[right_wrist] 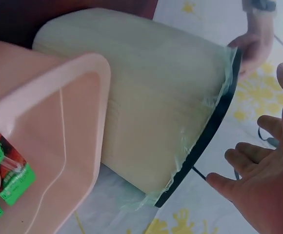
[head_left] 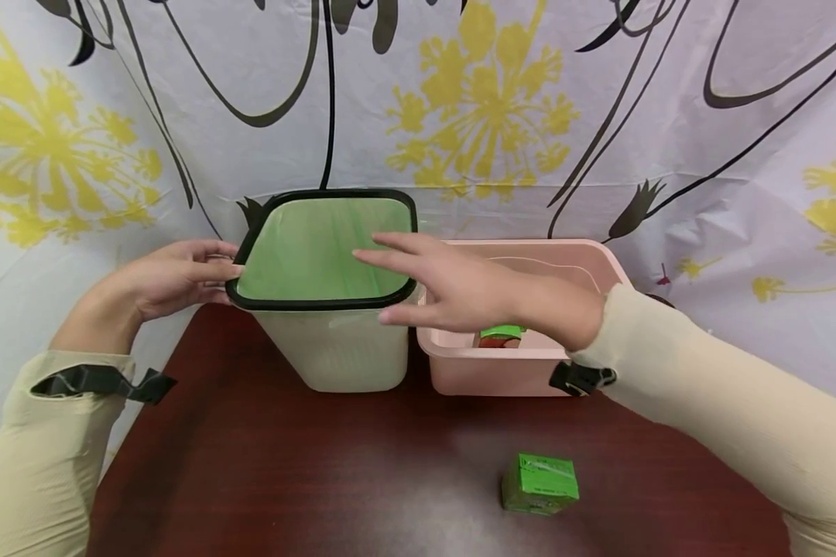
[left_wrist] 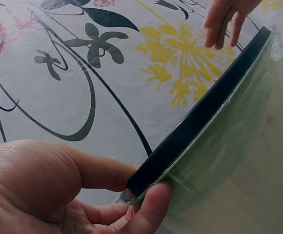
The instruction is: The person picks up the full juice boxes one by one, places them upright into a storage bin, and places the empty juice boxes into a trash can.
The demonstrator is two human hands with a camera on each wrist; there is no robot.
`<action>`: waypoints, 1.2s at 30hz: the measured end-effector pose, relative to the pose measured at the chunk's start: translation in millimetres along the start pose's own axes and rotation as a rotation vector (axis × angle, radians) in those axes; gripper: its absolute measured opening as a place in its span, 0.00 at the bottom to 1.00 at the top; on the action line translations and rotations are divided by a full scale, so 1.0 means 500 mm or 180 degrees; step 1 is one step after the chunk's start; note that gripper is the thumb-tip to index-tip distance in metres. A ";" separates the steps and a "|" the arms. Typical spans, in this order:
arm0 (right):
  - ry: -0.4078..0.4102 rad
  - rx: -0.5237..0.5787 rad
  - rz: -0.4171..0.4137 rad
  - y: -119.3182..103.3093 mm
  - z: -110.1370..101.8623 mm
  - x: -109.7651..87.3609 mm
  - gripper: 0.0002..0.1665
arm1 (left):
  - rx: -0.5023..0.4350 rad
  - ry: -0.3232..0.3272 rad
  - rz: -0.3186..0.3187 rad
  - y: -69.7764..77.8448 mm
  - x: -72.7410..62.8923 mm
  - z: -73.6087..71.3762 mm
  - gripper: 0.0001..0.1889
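Observation:
A pale trash bin with a black rim stands on the table, lined with a green plastic bag. My left hand pinches the rim at its left side; in the left wrist view the thumb lies on the black edge and the fingers hold the bag's fold from below. Over the right part of the bin's mouth hovers my right hand, fingers spread and holding nothing. In the right wrist view, that hand is apart from the rim.
Right of the bin is a pink plastic basin with several small green-and-red boxes inside. A green box lies on the dark red table near the front. A patterned cloth hangs behind.

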State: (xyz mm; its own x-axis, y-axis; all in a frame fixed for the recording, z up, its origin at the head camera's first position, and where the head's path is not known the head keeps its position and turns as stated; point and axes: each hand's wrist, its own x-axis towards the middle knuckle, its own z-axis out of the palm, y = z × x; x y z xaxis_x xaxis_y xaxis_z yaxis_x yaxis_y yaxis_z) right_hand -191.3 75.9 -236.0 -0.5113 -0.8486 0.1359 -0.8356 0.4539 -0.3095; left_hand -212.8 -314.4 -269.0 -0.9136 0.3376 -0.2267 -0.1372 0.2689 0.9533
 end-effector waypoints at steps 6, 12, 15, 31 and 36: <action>0.0181 -0.0176 -0.0334 -0.003 0.018 -0.073 0.44 | 0.0045 -0.0028 0.0002 0.001 0.003 -0.001 0.13; 0.0206 -0.0346 -0.0324 -0.013 0.034 -0.153 0.44 | 0.0022 -0.0015 0.0021 -0.001 0.004 -0.002 0.12; 0.0250 -0.0392 -0.0292 -0.015 0.044 -0.186 0.43 | -0.0046 0.0008 0.0038 -0.003 0.002 -0.004 0.10; 0.0235 -0.0218 0.0085 -0.005 0.133 -0.341 0.48 | -0.0109 0.0015 -0.0013 -0.002 0.004 0.000 0.12; 0.0396 -0.0116 0.0052 0.005 0.155 -0.377 0.51 | -0.0098 0.0018 -0.0010 -0.002 0.003 -0.001 0.12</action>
State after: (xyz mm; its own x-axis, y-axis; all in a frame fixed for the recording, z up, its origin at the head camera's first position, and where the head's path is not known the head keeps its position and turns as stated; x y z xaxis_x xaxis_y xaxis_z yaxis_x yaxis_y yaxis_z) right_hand -81.6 216.0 -335.2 -0.5440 -0.8017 0.2474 -0.8325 0.4790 -0.2785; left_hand -214.3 -314.5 -270.3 -0.9153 0.3316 -0.2287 -0.1517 0.2421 0.9583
